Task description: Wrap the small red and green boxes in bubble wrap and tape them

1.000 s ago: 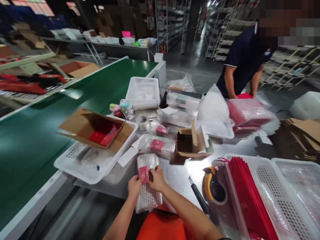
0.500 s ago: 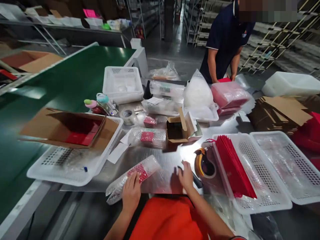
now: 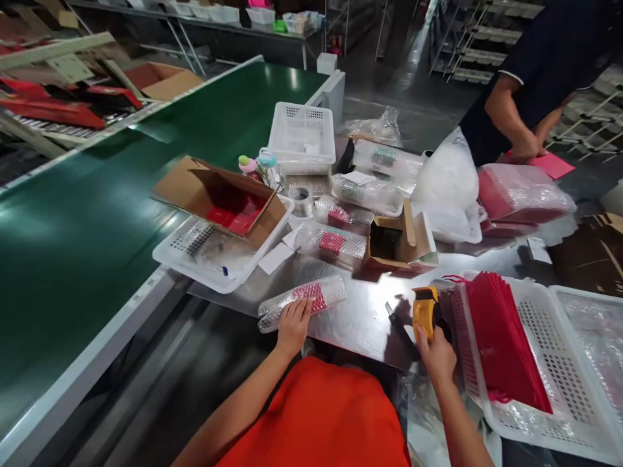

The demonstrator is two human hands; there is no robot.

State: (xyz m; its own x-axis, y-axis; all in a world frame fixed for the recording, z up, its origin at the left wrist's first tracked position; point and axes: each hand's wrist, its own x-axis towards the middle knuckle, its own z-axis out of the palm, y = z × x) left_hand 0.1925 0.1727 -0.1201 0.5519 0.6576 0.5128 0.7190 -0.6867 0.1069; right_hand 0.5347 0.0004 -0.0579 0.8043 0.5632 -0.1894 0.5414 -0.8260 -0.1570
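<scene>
On the metal tabletop [image 3: 363,327], a long bubble-wrapped pack [image 3: 317,295] slants rightward, away. Left fingers [image 3: 296,312] touch it, grip hidden; right fingers [image 3: 426,342] hold a yellow tape-cutter [image 3: 423,310].

Two bare hands, one left hand [image 3: 293,322] and one right hand [image 3: 437,357]; one yellow-and-black tape dispenser [image 3: 424,308]; one black-handled utility knife [image 3: 403,333]; one round roll of pale tape [image 3: 307,208]; three clear bubble-wrapped packages with red patches [image 3: 333,290]; near them, two open brown cardboard boxes [image 3: 180,188]; one pink-topped bottle [image 3: 248,166] and one teal-topped bottle [image 3: 268,171], two altogether; four white perforated plastic baskets [image 3: 302,159]; one stack of red flat bags [image 3: 506,344], too tightly packed to count singly.
</scene>
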